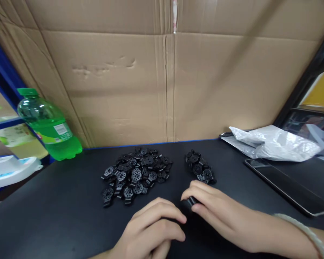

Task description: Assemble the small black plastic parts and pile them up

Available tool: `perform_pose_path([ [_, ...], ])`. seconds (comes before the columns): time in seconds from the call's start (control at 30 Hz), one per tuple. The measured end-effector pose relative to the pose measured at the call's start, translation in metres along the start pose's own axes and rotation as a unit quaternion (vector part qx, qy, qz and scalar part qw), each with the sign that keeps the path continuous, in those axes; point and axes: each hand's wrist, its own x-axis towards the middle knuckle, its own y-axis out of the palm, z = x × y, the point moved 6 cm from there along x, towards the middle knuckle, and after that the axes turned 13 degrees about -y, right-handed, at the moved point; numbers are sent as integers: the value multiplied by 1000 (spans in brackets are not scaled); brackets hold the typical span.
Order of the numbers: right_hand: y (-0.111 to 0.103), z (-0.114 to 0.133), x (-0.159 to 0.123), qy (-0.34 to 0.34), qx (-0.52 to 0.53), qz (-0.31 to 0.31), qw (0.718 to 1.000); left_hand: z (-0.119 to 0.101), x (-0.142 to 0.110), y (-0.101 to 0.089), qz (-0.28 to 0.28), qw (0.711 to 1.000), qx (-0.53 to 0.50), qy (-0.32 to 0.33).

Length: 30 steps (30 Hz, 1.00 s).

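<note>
My right hand [213,205] pinches a small black plastic part [188,203] between thumb and fingers, just above the dark table. Close beside it on the left is my left hand [153,230], its fingers curved and apart, with nothing visible between them. A large heap of black round parts with holes and short tabs [136,175] lies beyond my left hand. Behind my right hand sits a smaller pile of similar black parts [198,167]. The held part is partly covered by my fingers, so its full shape does not show.
A green soda bottle [51,126] stands at the left edge, near a white power strip [13,172]. On the right lie a dark phone or tablet [288,187] and a white plastic bag [278,142]. A cardboard wall [118,86] closes off the table's back [56,201].
</note>
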Motion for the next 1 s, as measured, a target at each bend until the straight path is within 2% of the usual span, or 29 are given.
perform_pose_path([
  [0.07, -6, -10, -17, 7, -102, -30, 994, -1, -1, 3, 16, 1000, -1, 10],
  [0.17, -19, -26, -41, 8, -262, -85, 961, -4, -1, 6, 42, 999, 10, 17],
  [0.23, -26, -38, -53, 17, -305, -111, 946, -8, 1, 7, 53, 998, 22, 22],
  [0.37, -36, -54, -66, 53, -249, -146, 956, -17, 5, 6, 49, 997, 53, 31],
  [0.47, -44, -56, -74, 103, -189, -172, 961, -22, 6, 7, 51, 994, 84, 41],
  [0.53, -53, -52, -87, 143, -175, -205, 952, -24, 6, 7, 56, 992, 102, 46],
  [0.63, -78, -49, -128, 202, -197, -292, 914, -25, 6, 7, 64, 990, 115, 49],
  [0.7, -97, -55, -169, 267, -223, -342, 873, -25, 6, 8, 72, 989, 116, 51],
  [0.77, -113, -68, -214, 355, -253, -366, 823, -24, 7, 9, 78, 989, 113, 50],
  [0.8, -117, -76, -234, 391, -248, -372, 804, -24, 7, 9, 78, 989, 112, 50],
  [0.87, -118, -95, -265, 455, -205, -346, 794, -22, 7, 10, 77, 990, 110, 46],
  [0.93, -114, -108, -279, 472, -183, -312, 804, -20, 7, 11, 77, 990, 107, 43],
  [1.0, -111, -113, -280, 458, -222, -287, 812, -20, 7, 12, 79, 990, 107, 42],
])
